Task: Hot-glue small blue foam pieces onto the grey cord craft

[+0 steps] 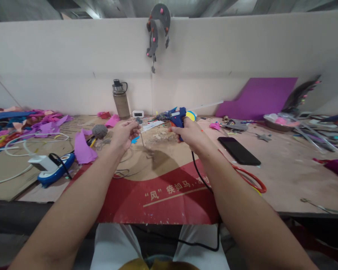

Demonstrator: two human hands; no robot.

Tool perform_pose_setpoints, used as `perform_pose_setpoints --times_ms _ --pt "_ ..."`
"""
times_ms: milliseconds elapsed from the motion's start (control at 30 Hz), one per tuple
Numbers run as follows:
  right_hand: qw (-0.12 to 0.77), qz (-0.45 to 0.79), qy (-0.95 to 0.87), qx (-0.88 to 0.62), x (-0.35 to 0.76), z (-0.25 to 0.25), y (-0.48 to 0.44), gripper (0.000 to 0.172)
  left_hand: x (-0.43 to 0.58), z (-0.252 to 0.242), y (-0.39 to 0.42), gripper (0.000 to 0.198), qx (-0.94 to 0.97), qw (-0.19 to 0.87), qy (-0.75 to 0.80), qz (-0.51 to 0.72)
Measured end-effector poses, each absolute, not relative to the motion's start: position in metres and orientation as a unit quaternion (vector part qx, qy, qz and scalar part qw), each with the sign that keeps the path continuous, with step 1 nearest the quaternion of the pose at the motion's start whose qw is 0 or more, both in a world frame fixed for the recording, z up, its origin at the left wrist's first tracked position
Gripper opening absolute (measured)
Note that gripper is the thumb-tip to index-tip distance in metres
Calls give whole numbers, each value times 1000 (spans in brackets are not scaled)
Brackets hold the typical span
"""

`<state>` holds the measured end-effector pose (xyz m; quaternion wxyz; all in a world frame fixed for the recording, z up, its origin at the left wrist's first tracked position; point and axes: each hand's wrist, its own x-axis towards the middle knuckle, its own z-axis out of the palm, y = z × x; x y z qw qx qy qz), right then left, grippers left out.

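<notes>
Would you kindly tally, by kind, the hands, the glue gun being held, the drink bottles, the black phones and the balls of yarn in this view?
Hands, left hand and right hand: 2
Blue glue gun, in the right hand: 1
Drink bottle: 1
Black phone: 1
Grey ball of yarn: 1
Total: 6

Table [287,178], bearing: cardboard sheet [115,206], centre front; fabric scraps [56,125], left, power strip [52,178] before them; bottle [121,104], back, before partition [73,67]; clock [138,114], just right of bottle; phone [239,150], right; bowl [280,127], farther right. Over sheet: glue gun [178,117], in right hand [193,135].
</notes>
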<state>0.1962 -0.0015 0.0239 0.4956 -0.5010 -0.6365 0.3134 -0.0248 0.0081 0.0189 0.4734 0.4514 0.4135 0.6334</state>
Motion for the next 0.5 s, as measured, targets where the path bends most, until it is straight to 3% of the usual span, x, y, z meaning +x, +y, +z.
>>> perform_pose_setpoints --times_ms 100,233,300,400,433,500 --pt "417 316 -630 -574 204 14 10 10 -25 19 7 14 464 478 396 632" --pt "331 255 -656 -628 216 1 17 24 -20 20 3 16 483 466 390 630" --pt "355 199 -661 -631 218 1 16 28 -17 20 2 16 501 434 401 632" --pt "458 86 -667 -582 205 4 10 20 -13 17 0 16 541 342 441 630" --pt "498 79 -668 -547 195 5 7 16 -12 17 -1 15 556 296 454 630" --pt "552 179 -671 -462 173 6 1 15 -10 16 -3 11 591 192 465 631"
